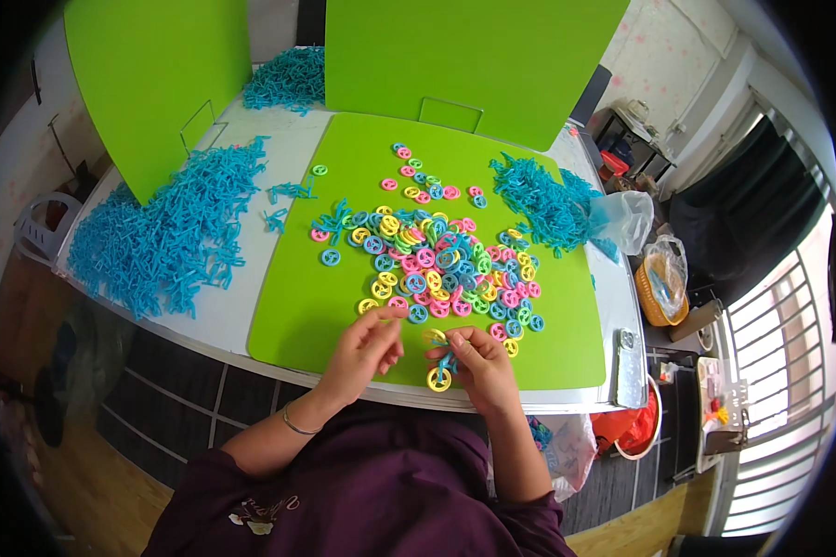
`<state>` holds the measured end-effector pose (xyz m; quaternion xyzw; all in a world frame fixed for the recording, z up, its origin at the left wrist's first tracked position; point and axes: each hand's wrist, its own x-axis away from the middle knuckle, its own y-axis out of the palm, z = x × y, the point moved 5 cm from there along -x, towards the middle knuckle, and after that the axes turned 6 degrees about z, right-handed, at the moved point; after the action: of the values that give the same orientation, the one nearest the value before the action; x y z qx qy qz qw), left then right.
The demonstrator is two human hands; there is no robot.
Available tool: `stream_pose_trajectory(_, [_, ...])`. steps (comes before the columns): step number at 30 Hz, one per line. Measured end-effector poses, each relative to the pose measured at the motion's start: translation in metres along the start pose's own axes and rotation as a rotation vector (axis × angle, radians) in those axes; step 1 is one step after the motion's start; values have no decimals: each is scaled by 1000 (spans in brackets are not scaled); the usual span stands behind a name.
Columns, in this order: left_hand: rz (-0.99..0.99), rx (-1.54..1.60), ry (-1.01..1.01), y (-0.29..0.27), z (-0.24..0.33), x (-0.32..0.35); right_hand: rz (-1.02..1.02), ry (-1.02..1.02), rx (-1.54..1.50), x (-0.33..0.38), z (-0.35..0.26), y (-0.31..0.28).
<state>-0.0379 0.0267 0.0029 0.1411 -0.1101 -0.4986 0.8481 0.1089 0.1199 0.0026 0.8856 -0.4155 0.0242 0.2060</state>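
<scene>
Between the thumb and fingers of my right hand (pixel 478 367) is a small blue toy bicycle (pixel 449 360), with one yellow wheel above and another below. My left hand (pixel 367 348) hovers at the near edge of a pile of small plastic wheels (pixel 427 260), its index finger stretched out and the others loosely bent. Nothing shows in its fingers. Pink, yellow, blue and green wheels make up the pile, which lies on a green board (pixel 306 306). A few blue frame pieces (pixel 332 218) rest at the pile's left side.
Heaps of blue plastic pieces lie on the left (pixel 172 227), at the right (pixel 543 204) and at the back (pixel 288 79). Two green panels (pixel 478 65) stand upright behind. A phone (pixel 629 367) sits by the table's right edge, and a yellow basket (pixel 661 292) stands beyond it.
</scene>
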Motion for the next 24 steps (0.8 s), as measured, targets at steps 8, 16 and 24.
stream_pose_trajectory(8, [-89,-360,276,10,1,6,1,-165,211,7,-8,15])
stream_pose_trajectory(16, [-55,-327,324,12,7,7,-72,-188,259,36,-29,-12])
stream_pose_trajectory(24, [35,-663,593,4,22,7,-10,-108,1414,131,-95,-91])
